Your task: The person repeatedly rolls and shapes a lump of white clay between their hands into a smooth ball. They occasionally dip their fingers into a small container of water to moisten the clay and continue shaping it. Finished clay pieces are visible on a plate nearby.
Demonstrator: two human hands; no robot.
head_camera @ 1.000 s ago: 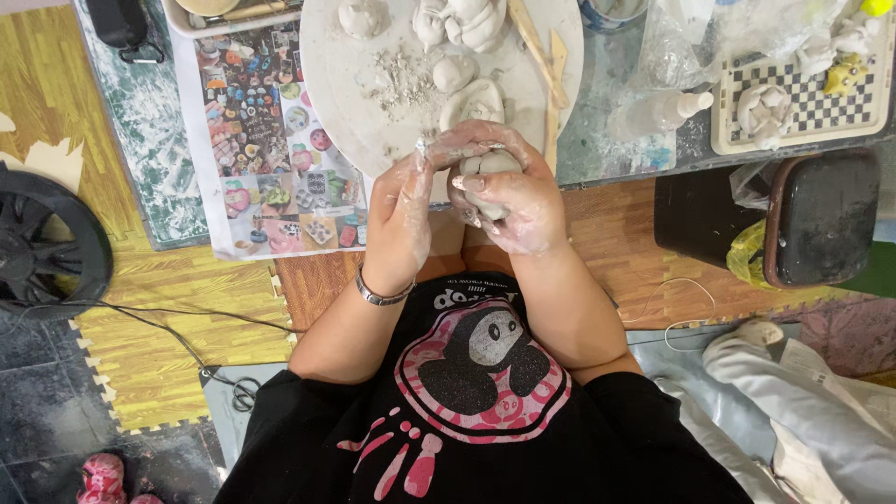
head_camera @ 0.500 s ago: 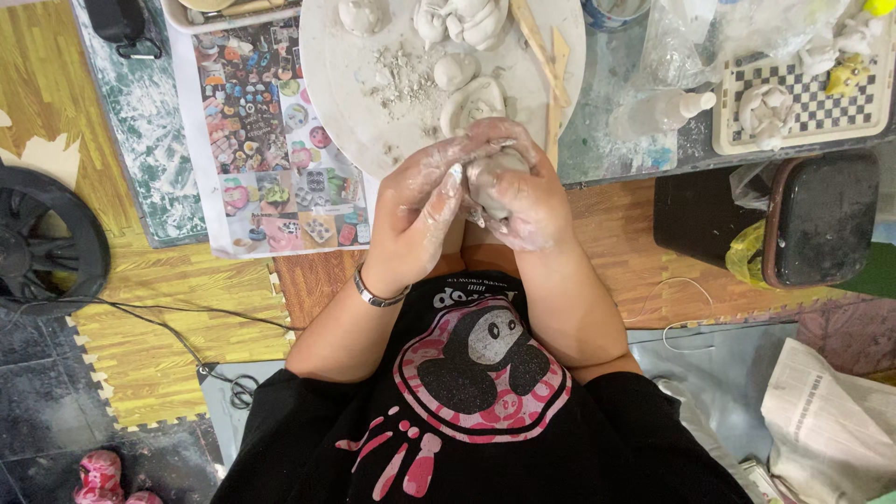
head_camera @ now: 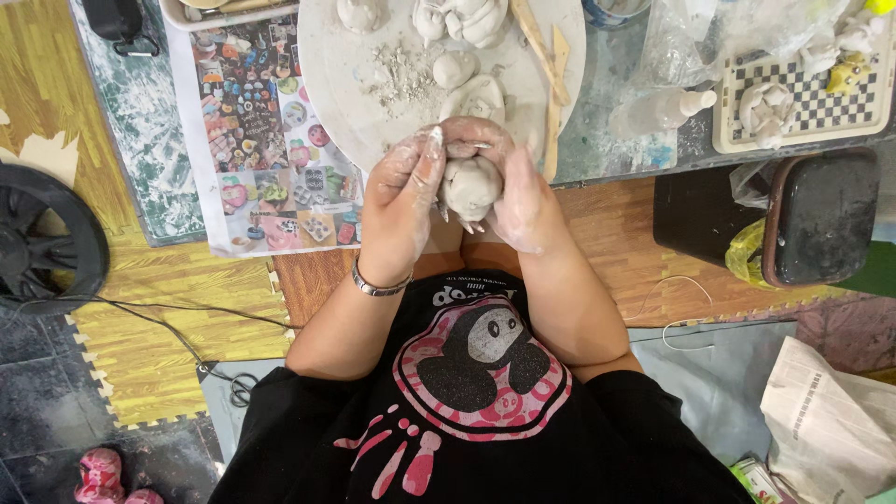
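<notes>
A grey clay lump sits between both my hands, just in front of my chest at the table's near edge. My right hand wraps over it from the top and right, fingers curled around it. My left hand, smeared with clay and with a metal bracelet at the wrist, presses against the lump's left side. Behind the hands lies a round white work board with clay crumbs, small clay pieces and shaped clay.
Wooden modelling sticks lie on the board's right. A colourful printed sheet lies left, a checkered tray with clay figures right. A dark bin, a black fan, a cable and newspaper are on the floor.
The clay lump has been turned in my hands. My left hand shifted from cupping its side to pressing flat against it, fingers pointing up.
</notes>
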